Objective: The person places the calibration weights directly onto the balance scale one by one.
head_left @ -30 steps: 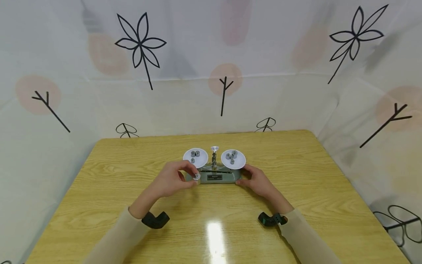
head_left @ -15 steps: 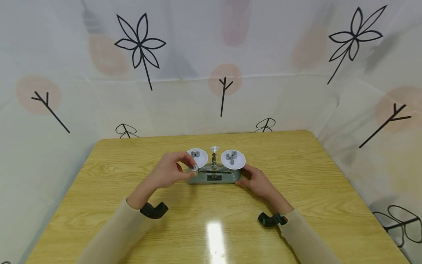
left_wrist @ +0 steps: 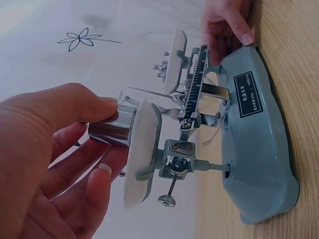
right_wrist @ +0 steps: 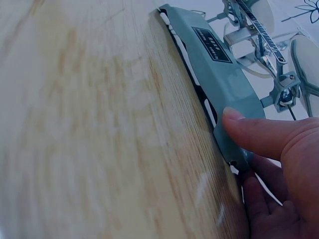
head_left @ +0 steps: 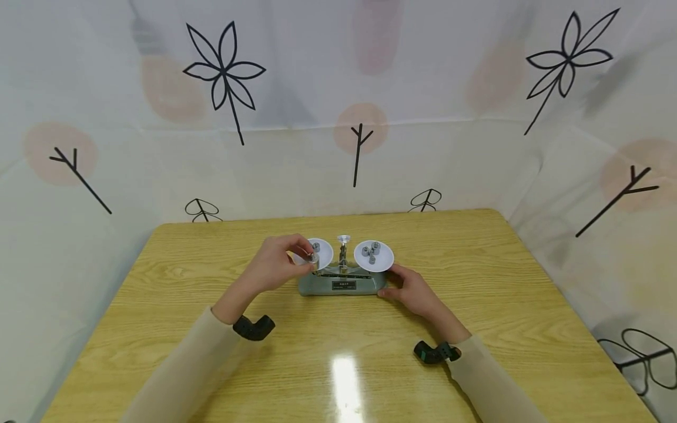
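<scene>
A teal balance scale (head_left: 344, 286) stands on the wooden table, with two white pans on top. My left hand (head_left: 277, 263) pinches a shiny cylindrical metal weight (left_wrist: 110, 130) between thumb and fingers; in the left wrist view its base is right at the surface of the left pan (left_wrist: 143, 149). Another small weight (head_left: 316, 247) shows on that pan, and my fingers hide the pan's left part. Several weights (head_left: 372, 258) sit on the right pan (head_left: 388, 257). My right hand (head_left: 418, 292) grips the base's right end, thumb (right_wrist: 249, 129) on the front and fingers behind.
The wooden table (head_left: 211, 252) runs back to a pale cloth (head_left: 296, 170) printed with plants, which also rises at both sides. A black band with a camera mount sits on each wrist. The scale's central post (head_left: 343, 252) rises between the pans.
My left hand has lifted the weight from in front of the scale's base up and over to the left pan. The right hand has stayed on the base.
</scene>
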Motion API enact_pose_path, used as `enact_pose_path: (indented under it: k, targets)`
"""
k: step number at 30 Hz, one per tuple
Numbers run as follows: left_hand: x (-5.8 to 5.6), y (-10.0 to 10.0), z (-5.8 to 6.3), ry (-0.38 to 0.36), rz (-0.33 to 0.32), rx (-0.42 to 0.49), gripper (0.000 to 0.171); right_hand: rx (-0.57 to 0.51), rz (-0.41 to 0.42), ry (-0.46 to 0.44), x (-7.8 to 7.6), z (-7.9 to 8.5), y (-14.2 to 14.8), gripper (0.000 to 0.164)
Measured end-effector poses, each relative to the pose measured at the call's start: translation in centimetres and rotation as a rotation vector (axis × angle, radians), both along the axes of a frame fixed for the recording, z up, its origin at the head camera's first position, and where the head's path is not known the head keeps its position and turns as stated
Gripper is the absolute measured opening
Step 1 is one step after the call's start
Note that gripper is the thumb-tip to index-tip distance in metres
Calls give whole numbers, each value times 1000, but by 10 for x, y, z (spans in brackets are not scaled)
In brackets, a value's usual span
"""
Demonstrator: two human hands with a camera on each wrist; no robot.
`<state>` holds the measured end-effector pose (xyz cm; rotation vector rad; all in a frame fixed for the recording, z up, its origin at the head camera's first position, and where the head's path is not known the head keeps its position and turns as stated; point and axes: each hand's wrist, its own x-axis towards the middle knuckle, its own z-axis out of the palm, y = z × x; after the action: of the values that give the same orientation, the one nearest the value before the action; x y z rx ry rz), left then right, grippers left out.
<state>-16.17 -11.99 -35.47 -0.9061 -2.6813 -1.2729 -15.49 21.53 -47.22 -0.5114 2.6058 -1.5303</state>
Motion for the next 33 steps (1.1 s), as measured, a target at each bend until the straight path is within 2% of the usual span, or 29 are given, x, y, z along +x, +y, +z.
enact_pose_path:
  k: [15, 27, 33]
  targets:
    - [-7, 5, -9, 27, 59, -66, 18, 2, -10, -6, 0, 2, -1, 70]
    - [-8, 4, -13, 34, 122, -58, 14, 27, -13, -14, 0, 1, -1, 64]
    - [-7, 1, -15, 43, 134, -38, 12, 32, -20, -26, 1, 3, -2, 62]
